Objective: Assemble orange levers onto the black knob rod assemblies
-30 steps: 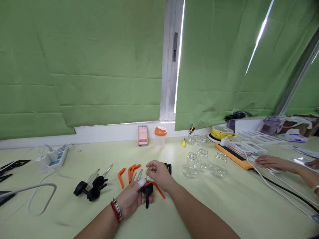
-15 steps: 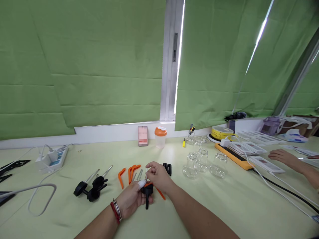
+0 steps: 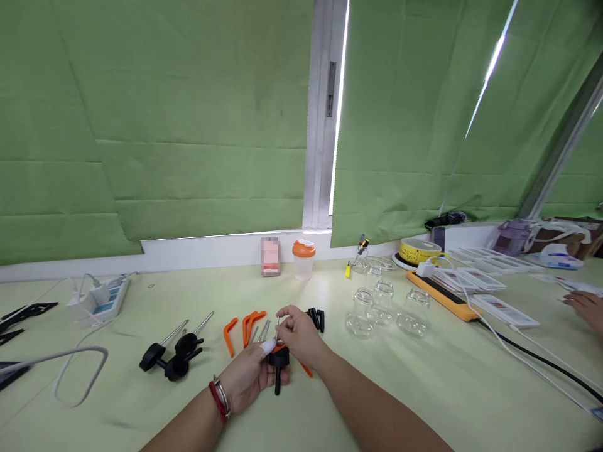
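In the head view, my left hand (image 3: pixel 247 376) is closed around a round black cap with a short stem (image 3: pixel 279 358), the stem pointing toward me. White wrapping covers the thumb tip. My right hand (image 3: pixel 301 336) pinches a thin metal rod (image 3: pixel 277 321) standing upright over the cap. Some orange plastic shows on top of the cap between my fingers. An orange strip (image 3: pixel 306 369) sticks out below my right hand; whether they are one piece is hidden. Beyond my hands lie bent orange levers (image 3: pixel 249 328), loose metal rods (image 3: pixel 264 329) and small black tubes (image 3: pixel 320 320).
Black caps with metal rods (image 3: pixel 176 364) lie at left, near a white power strip (image 3: pixel 110 301). Several glass jars (image 3: pixel 362 311) stand upside down at right. Behind are an orange-lidded cup (image 3: pixel 303 267) and a phone (image 3: pixel 270 257). Another person's hand (image 3: pixel 586 307) is at far right.
My hands have barely moved and keep the same hold on the black cap and the metal rod. The other person's hand has drawn away to the right.
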Action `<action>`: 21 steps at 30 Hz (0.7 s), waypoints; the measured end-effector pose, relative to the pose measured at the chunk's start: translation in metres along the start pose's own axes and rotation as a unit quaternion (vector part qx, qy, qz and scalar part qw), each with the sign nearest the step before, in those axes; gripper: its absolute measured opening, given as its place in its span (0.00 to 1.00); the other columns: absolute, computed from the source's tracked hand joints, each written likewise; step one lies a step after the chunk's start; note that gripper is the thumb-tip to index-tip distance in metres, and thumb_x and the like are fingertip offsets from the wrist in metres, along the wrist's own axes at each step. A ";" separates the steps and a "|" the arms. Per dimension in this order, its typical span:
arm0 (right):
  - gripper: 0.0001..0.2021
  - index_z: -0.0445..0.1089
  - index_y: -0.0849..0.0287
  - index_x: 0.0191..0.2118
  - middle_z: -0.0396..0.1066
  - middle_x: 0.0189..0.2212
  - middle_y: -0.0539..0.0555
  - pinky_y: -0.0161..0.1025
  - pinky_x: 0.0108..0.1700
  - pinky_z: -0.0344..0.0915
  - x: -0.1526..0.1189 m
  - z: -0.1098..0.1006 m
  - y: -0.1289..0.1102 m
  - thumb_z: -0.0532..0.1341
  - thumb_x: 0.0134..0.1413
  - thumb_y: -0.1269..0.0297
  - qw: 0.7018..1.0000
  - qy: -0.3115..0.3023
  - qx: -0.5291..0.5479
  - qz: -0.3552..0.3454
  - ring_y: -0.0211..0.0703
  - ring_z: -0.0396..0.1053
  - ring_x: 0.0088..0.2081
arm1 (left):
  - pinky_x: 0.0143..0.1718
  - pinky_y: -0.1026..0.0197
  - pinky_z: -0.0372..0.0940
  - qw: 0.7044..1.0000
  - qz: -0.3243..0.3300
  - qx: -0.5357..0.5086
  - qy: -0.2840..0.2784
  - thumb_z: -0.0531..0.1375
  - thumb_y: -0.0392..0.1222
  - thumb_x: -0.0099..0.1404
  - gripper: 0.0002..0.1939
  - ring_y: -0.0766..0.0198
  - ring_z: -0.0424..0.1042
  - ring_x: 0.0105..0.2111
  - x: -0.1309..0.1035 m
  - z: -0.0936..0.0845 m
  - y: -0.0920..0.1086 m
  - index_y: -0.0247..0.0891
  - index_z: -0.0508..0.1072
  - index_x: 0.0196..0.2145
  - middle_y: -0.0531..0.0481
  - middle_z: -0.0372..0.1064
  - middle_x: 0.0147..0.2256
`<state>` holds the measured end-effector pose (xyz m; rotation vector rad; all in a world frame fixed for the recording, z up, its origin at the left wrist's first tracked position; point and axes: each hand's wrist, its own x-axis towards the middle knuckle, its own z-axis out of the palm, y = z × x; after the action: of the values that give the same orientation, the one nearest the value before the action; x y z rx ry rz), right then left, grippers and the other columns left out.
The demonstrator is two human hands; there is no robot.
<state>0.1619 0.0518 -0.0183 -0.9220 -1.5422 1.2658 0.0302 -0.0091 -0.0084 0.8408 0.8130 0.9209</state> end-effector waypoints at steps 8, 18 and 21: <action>0.10 0.61 0.57 0.39 0.65 0.19 0.43 0.35 0.30 0.66 -0.002 0.002 -0.007 0.57 0.47 0.70 1.000 0.008 0.007 0.027 0.35 0.66 0.23 | 0.35 0.57 0.66 1.000 0.001 -0.002 -0.005 0.59 0.51 0.61 0.14 0.63 0.71 0.24 0.003 -0.002 -0.001 0.37 0.66 0.31 0.50 0.69 0.26; 0.10 0.61 0.57 0.38 0.64 0.19 0.43 0.35 0.30 0.67 -0.003 0.001 -0.013 0.58 0.47 0.70 0.999 0.016 -0.004 0.029 0.35 0.65 0.22 | 0.34 0.58 0.65 1.000 0.002 0.000 -0.012 0.60 0.51 0.60 0.14 0.63 0.71 0.24 0.000 0.000 0.001 0.36 0.68 0.32 0.50 0.69 0.27; 0.10 0.62 0.57 0.40 0.66 0.20 0.44 0.34 0.29 0.65 0.000 0.000 -0.004 0.58 0.48 0.68 0.999 0.011 -0.029 0.010 0.35 0.66 0.23 | 0.34 0.58 0.65 1.000 0.004 -0.003 -0.004 0.60 0.50 0.59 0.13 0.63 0.71 0.24 -0.001 0.002 0.002 0.36 0.67 0.30 0.49 0.70 0.26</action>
<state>0.1620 0.0511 -0.0149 -0.9871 -1.5638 1.2261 0.0307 -0.0098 -0.0061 0.8429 0.8006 0.9253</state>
